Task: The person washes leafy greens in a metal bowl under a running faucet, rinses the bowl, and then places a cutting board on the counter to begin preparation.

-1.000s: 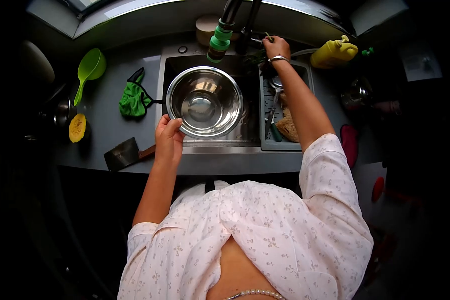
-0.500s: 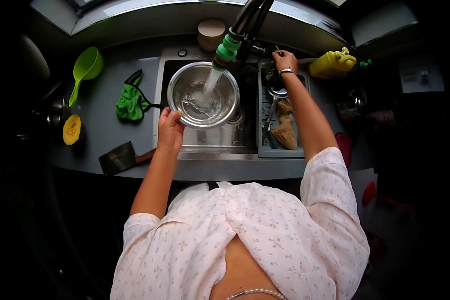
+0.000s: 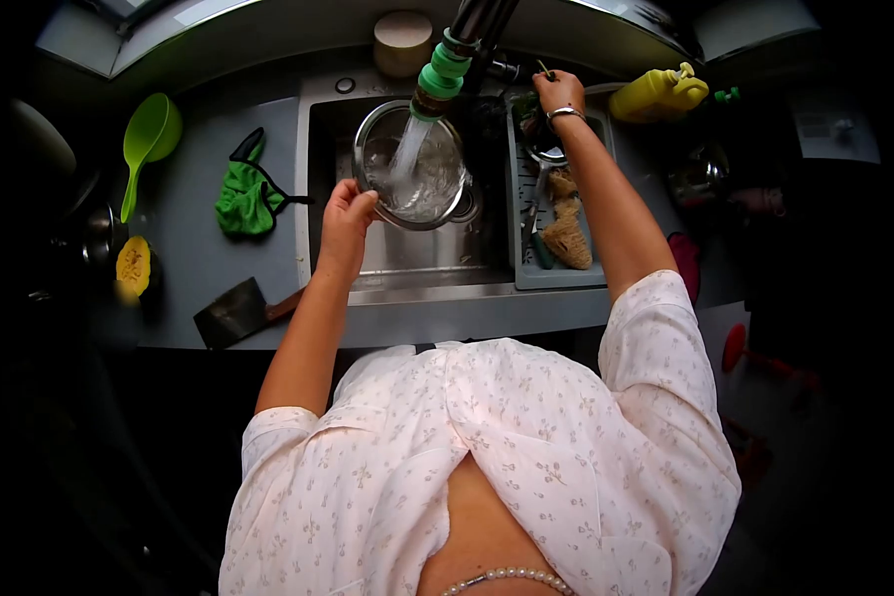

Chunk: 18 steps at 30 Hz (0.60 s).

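Observation:
My left hand (image 3: 347, 221) pinches the near-left rim of a shiny metal bowl (image 3: 455, 146) over the sink (image 3: 397, 256). The bowl is tilted, and water from the green-collared faucet (image 3: 441, 76) runs into it. Away to the right, my right hand (image 3: 560, 92) is closed at the far end of a grey drain tray (image 3: 519, 228). A thin greenish stem shows above its fingers and dark leafy stuff below; what they grip is mostly hidden.
Brown loofah-like scrubbers (image 3: 566, 238) and utensils lie in the tray. A yellow jug (image 3: 658, 95) stands behind it. On the left counter are a green ladle (image 3: 154, 129), a green cloth (image 3: 245, 197), a cut squash (image 3: 133, 264) and a cleaver (image 3: 230, 314).
My left hand has tipped the bowl, which was nearly level and now leans to the right. The right hand stays at the tray's far end. The view has shifted slightly.

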Each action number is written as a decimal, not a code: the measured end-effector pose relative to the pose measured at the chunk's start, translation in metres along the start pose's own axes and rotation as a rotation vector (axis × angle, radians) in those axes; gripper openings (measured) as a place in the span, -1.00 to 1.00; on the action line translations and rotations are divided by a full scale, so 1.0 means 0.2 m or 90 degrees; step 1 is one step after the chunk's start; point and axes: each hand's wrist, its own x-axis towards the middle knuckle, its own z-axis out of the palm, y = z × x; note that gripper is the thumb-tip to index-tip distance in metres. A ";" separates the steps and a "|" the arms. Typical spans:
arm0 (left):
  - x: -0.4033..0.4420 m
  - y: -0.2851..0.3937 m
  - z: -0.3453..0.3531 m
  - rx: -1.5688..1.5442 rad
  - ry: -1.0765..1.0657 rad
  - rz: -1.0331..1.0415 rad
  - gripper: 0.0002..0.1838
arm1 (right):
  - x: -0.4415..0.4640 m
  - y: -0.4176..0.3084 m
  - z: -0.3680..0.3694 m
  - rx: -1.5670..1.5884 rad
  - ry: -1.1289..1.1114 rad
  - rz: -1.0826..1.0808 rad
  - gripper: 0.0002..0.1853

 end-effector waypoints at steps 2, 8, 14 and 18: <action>0.01 -0.01 -0.02 0.099 -0.008 0.033 -0.90 | -0.01 -0.01 0.01 0.003 0.014 0.007 -0.69; -0.01 -0.01 0.03 0.724 -0.017 0.326 -0.83 | -0.08 -0.18 0.03 -0.002 0.032 -0.035 -0.66; 0.01 0.00 0.00 0.858 -0.042 0.426 -0.84 | -0.21 -0.09 0.00 0.142 0.000 -0.044 -0.68; 0.07 -0.08 -0.04 0.617 0.091 0.228 -0.81 | -0.37 0.06 0.12 0.447 -0.018 -0.031 -0.72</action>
